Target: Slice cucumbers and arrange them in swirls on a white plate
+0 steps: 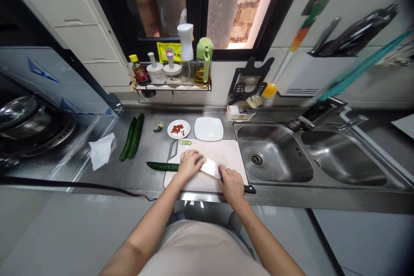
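A dark green cucumber (163, 166) lies across the left side of the pale cutting board (226, 151), its tip hanging past the board's edge. My left hand (190, 164) is closed over its right end, fingertips close to the blade. In my right hand (232, 183) is a kitchen knife (211, 167) with a broad blade, gripped by its black handle. The blade meets the cucumber's end, where a pale cut slice (204, 161) shows. Several cucumber slices (185, 142) lie in a row at the board's top left. My left hand hides part of the cucumber.
Two whole cucumbers (132, 137) and a white paper (101, 151) lie on the left. Behind the board are a plate of chopped red pieces (177, 129), a white plate (208, 129) and green scraps (158, 127). A double sink (274, 177) adjoins on the right; a bottle rack (174, 88) hangs above.
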`<move>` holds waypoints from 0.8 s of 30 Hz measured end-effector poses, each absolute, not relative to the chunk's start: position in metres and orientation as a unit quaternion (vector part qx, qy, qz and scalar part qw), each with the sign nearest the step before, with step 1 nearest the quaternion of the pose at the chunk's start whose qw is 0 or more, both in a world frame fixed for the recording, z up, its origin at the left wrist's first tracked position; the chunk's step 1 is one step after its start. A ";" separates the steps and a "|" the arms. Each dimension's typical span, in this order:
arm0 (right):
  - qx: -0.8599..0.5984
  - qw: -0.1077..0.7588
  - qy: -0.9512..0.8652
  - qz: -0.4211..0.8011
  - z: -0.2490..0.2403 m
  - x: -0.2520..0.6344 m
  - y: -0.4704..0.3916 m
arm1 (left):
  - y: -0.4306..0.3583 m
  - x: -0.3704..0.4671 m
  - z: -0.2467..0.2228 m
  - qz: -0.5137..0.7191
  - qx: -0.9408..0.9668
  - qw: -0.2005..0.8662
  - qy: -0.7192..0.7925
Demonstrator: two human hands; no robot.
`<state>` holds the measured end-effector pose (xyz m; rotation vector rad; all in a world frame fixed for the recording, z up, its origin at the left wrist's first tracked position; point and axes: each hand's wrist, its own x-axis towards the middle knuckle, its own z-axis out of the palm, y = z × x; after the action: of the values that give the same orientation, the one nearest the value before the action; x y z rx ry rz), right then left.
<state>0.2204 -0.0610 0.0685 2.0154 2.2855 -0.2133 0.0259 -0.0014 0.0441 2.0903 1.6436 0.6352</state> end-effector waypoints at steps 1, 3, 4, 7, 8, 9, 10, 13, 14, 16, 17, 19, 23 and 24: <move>0.657 0.040 0.750 -0.064 0.068 0.221 -0.062 | -0.001 0.027 0.045 0.218 0.751 0.213 0.586; 0.655 0.035 0.753 -0.053 0.066 0.222 -0.063 | -0.001 0.030 0.046 0.212 0.753 0.232 0.579; 0.655 0.033 0.753 -0.049 0.066 0.223 -0.063 | -0.001 0.031 0.046 0.215 0.752 0.239 0.576; 0.656 0.032 0.753 -0.044 0.063 0.225 -0.064 | 0.000 0.034 0.045 0.233 0.742 0.253 0.575; 0.656 0.032 0.752 -0.045 0.062 0.226 -0.065 | 0.001 0.034 0.045 0.243 0.736 0.257 0.578; 0.657 0.032 0.751 -0.045 0.062 0.227 -0.065 | 0.002 0.035 0.044 0.255 0.726 0.262 0.582; 0.659 0.033 0.750 -0.047 0.061 0.228 -0.066 | 0.003 0.035 0.043 0.270 0.714 0.269 0.588; 0.671 0.036 0.739 -0.052 0.059 0.234 -0.067 | 0.010 0.030 0.037 0.315 0.644 0.305 0.627; 0.675 0.038 0.735 -0.054 0.058 0.236 -0.068 | 0.014 0.026 0.034 0.325 0.613 0.317 0.647; 0.682 0.043 0.727 -0.059 0.057 0.240 -0.068 | 0.023 0.018 0.028 0.337 0.560 0.328 0.683; 0.685 0.044 0.725 -0.062 0.056 0.242 -0.068 | 0.029 0.014 0.025 0.337 0.542 0.326 0.697; 0.690 0.042 0.720 -0.067 0.055 0.245 -0.067 | 0.039 0.006 0.018 0.325 0.518 0.316 0.725; 0.698 0.038 0.711 -0.076 0.053 0.247 -0.065 | 0.059 0.000 0.009 0.285 0.499 0.298 0.763; 0.699 0.038 0.710 -0.078 0.053 0.247 -0.065 | 0.063 0.000 0.007 0.279 0.498 0.296 0.766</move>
<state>0.2473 -0.0647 0.0530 2.1437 2.1780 -0.2390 0.0000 0.0629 0.0069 1.3236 2.0387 0.7424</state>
